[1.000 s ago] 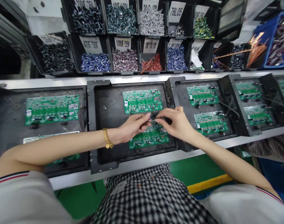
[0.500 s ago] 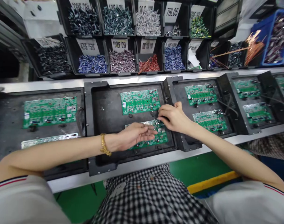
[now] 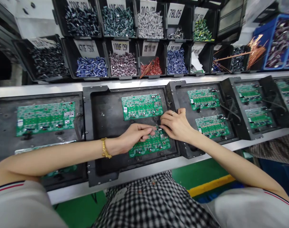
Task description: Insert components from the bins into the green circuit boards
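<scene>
Both hands work at the top right part of a green circuit board [image 3: 150, 146], the nearer of two in a black tray [image 3: 106, 126]. My left hand [image 3: 137, 136] comes over the board from the left, thumb and forefinger pinched together near small black components. Whatever may be in that pinch is too small to make out. My right hand [image 3: 175, 125], with a ring on it, curls in from the right with bent fingertips at the same corner; they hide what they hold, if anything. Behind the hands lies a second circuit board [image 3: 142, 107], which neither hand grips.
More black trays with green boards [image 3: 46, 117] stand left and right along the metal rail. Labelled bins of small components [image 3: 123, 63] rise in two rows behind. Bundled copper-coloured leads [image 3: 255, 52] and a blue crate [image 3: 272, 41] are at the far right.
My left hand has gone from spread, palm-up fingers to a thumb-and-forefinger pinch at the board's upper right. My right hand stays at that corner. The view has shifted slightly.
</scene>
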A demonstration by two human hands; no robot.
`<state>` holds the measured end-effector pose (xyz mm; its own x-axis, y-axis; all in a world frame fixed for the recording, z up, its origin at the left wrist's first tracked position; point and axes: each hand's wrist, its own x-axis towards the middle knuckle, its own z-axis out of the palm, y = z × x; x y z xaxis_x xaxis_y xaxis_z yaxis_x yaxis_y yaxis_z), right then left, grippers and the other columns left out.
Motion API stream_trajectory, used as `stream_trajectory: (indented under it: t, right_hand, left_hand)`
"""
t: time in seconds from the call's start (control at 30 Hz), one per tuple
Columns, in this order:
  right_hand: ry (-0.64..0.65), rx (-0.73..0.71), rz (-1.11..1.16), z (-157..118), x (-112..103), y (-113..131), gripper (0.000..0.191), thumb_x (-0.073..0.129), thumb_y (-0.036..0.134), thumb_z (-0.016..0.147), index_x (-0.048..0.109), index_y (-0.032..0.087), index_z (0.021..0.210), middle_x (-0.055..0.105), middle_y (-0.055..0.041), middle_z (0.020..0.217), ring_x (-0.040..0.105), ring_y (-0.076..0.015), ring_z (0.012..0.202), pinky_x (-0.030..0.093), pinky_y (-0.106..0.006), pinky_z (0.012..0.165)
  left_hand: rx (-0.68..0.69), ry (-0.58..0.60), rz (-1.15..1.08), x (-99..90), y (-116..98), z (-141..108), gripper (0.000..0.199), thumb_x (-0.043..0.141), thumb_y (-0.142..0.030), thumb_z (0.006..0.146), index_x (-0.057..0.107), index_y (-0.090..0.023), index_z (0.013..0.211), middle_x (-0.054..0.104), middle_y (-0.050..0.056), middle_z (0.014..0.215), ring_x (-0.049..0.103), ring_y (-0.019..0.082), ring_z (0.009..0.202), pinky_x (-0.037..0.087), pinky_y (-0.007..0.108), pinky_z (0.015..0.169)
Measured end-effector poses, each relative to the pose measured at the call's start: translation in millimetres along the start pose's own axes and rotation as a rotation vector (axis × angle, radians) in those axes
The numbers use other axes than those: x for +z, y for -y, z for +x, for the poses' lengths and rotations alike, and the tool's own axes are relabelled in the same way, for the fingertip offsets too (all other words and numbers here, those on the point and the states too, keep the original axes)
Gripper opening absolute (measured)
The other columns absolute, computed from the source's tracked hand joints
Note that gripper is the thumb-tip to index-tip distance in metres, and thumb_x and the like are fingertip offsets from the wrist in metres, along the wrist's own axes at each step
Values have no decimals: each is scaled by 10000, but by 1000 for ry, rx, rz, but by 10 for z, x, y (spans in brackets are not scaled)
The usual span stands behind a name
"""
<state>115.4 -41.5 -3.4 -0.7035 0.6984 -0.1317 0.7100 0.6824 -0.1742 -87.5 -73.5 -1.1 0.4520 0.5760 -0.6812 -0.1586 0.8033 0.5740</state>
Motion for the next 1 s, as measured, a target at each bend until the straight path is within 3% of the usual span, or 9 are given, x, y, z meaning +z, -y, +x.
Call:
stream_trajectory:
  t: [0.33,0.43,0.53,0.6,0.63,0.7,0.77,0.87,1.0]
  right_hand:
    - [-107,36,400,111,-246,176,198,506,320,895,663,212,846,697,-13,905,592,-159,826,191,-331,743]
    - [-146,21,342,299,-339,72,198,470,276,895,640,207,820,695,-1,869,589,-151,785,201,-335,744]
    - [-224,119,132,567,-377,-224,190,440,262,892,611,201,835,681,-25,903,570,-182,809,190,-351,744]
    - [-208,137,44,735,-353,-427,185,422,225,881,595,188,827,669,-41,899,557,-194,802,180,-355,731]
    - [-186,131,30,805,-328,-506,185,412,208,876,589,184,828,664,-42,895,553,-194,802,175,-352,722]
    - [-136,109,37,904,-266,-607,192,392,181,871,580,178,831,654,-39,886,548,-190,805,169,-345,707]
    - [-106,92,46,953,-207,-640,201,378,171,870,574,175,825,646,-38,879,543,-188,813,165,-341,701]
    - [-89,74,16,968,-151,-631,211,367,172,870,569,172,807,636,-43,862,533,-190,821,162,-345,706]
    - [-88,63,-43,962,-127,-611,225,356,166,872,572,162,808,633,-53,857,518,-193,823,158,-352,708]
  left_hand:
    - [12,82,12,11,42,7,407,681,-491,737,597,-98,674,468,-10,624,254,42,484,172,209,466]
    - [202,-18,336,-172,-425,71,364,571,-467,837,624,-125,727,518,25,645,306,83,511,231,238,494]
    - [703,-507,721,-689,-1340,247,131,540,-309,881,625,-215,913,523,1,734,408,144,757,309,251,641]
    - [919,-807,944,-1136,-1969,410,197,530,-238,884,550,-262,1078,495,-38,885,313,140,933,264,239,765]
    - [837,-909,1107,-1346,-2223,494,134,592,-252,845,581,-249,979,459,-30,809,266,154,903,233,243,764]
    - [603,-838,1295,-1671,-2551,644,146,607,-267,829,560,-226,697,348,-7,615,210,165,756,197,257,690]
    - [519,-730,1345,-1834,-2651,742,354,587,-258,829,429,-221,514,248,8,506,156,173,672,171,279,646]
    - [670,-698,1279,-1847,-2584,771,377,554,-258,838,410,-231,491,255,4,433,182,166,660,181,281,644]
    - [768,-727,738,-1806,-2567,690,201,608,-323,822,539,-227,659,362,-37,439,236,133,655,203,265,594]
